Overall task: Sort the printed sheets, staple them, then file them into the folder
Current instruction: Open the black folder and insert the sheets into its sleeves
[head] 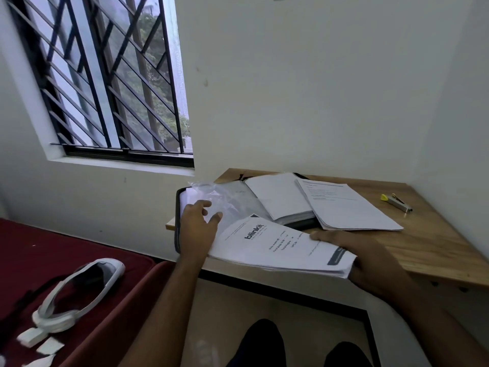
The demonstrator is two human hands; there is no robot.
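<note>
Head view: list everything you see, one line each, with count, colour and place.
desk: one, wooden, in the right corner
folder: one, black, open at the desk's left end
plastic sleeve: one, clear, in the folder
paper stacks: three, white; one on the folder, one beside it, one at the front edge
stapler: one, yellow and silver, far right
window: one, black bars, upper left
headset: one, white, on the red cushion
left hand: on the sleeve
right hand: holds the front stack

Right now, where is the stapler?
The stapler lies on the wooden desk at the far right, near the wall, apart from the paper stack to its left.
</note>
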